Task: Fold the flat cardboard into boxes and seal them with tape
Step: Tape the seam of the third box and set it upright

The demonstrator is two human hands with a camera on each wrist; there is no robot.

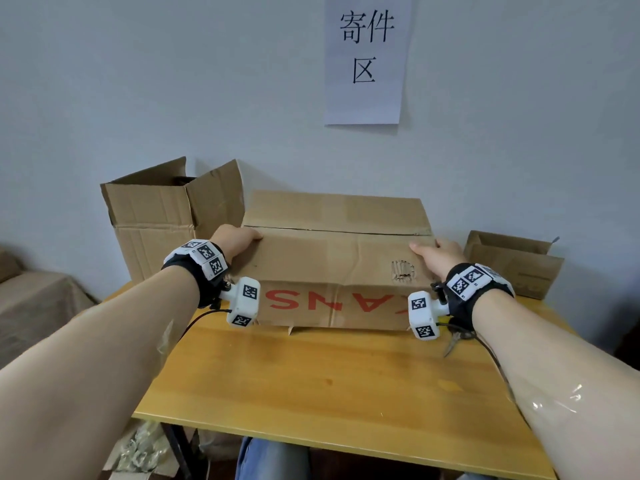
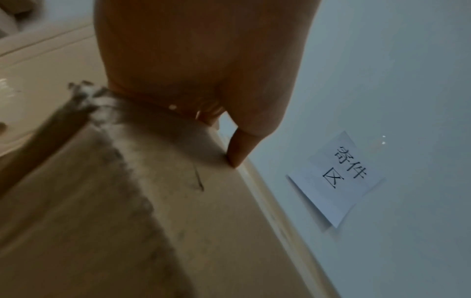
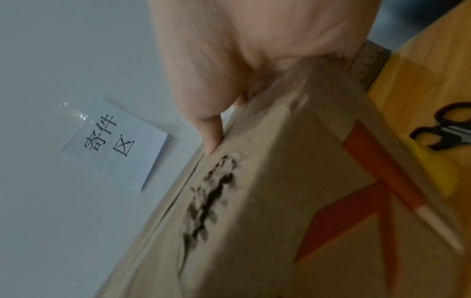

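Observation:
A brown cardboard box (image 1: 332, 258) with upside-down red letters on its front stands on the wooden table (image 1: 329, 386). Its top flaps lie folded down and meet at a seam, and a torn patch (image 1: 401, 271) marks the near flap at the right. My left hand (image 1: 237, 239) grips the box's left end, thumb on top. My right hand (image 1: 440, 252) grips the right end the same way. In the left wrist view the thumb (image 2: 237, 155) presses on the top flap (image 2: 229, 231) by the seam. In the right wrist view the thumb (image 3: 211, 139) does the same on the box (image 3: 280, 181).
An open box (image 1: 156, 216) stands at the back left and a smaller open box (image 1: 512, 261) at the right. Scissors (image 3: 443, 134) lie on the table under my right wrist. Strips of clear tape (image 1: 561, 400) stick to both forearms. A paper sign (image 1: 365, 57) hangs on the wall.

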